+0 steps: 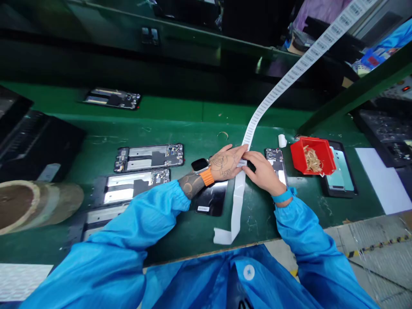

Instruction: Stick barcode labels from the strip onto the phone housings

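Over the bench, my left hand (224, 164) and my right hand (262, 171) meet at a long white strip of barcode labels (257, 118). The left fingers lie together across the strip. My right thumb and forefinger pinch at a small barcode label (242, 163) on it; the exact grip of the fingertips is partly hidden. Below the hands, the bare end of the strip (236, 210) hangs down and curls near the bench edge. Under my left wrist lies a dark phone screen (212, 201) with a small white label near its lower edge.
Opened phone frames (149, 157) lie to the left, with another phone frame (112, 98) farther back. Right of my hands are a smaller phone part (276, 161), a red bin (296, 156) of rubber bands and a dark tray (350, 189). A tape roll (58, 204) stands far left.
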